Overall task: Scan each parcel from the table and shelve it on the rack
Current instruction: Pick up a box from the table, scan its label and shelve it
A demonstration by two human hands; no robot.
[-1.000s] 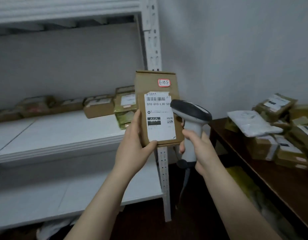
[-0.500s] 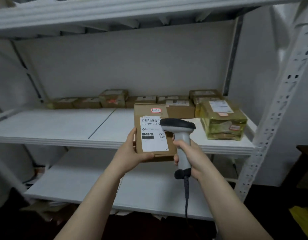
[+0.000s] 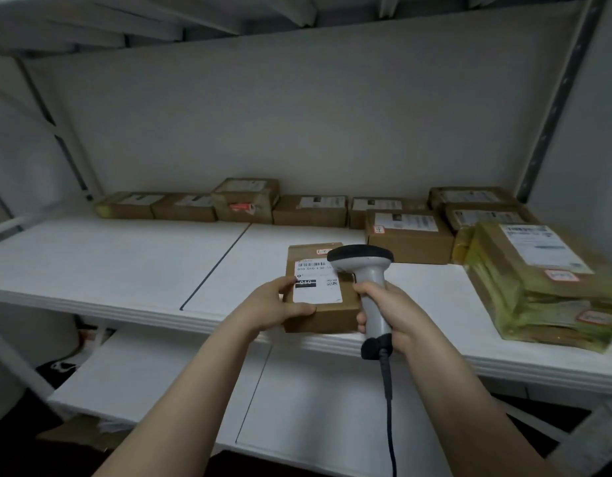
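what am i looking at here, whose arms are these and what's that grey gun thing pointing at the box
There is no machine here. These are a person's two bare arms, filmed by a wide-angle camera worn on the head, which looks forward and down. The left hand grips a brown cardboard parcel with a white shipping label. The parcel is at the front edge of a white rack shelf; whether it already rests there is unclear. The right hand grips the "gun", a grey handheld barcode scanner. Its head is over the label and its cable hangs down. A row of parcels lies along the shelf's back, and a yellow-taped stack lies at the right.
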